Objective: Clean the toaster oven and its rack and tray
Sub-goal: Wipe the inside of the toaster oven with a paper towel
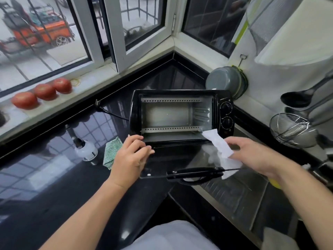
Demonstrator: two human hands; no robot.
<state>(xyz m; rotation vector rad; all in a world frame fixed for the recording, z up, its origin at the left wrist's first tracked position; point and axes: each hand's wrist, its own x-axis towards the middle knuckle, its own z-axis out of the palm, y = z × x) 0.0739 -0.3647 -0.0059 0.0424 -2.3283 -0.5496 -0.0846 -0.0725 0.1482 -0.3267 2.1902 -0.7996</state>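
A black toaster oven [223, 98] stands in the corner of the dark counter, its glass door [176, 159] folded down flat toward me. The cavity looks bare, with no rack or tray visible inside. My left hand [131, 156] rests on the door's left edge near the hinge, fingers curled over it. My right hand [255, 154] pinches a white wipe [219, 143], whose far end reaches the oven's lower right opening. The wipe's reflection shows in the door glass.
A green striped cloth [111, 152] lies left of the door. A small white bottle [86, 150] stands further left. Three tomatoes [43, 92] sit on the sill. A steel drainboard [234, 193] lies to the right; ladles and a wire strainer [292, 130] hang on the right wall, beside a grey pot [225, 82].
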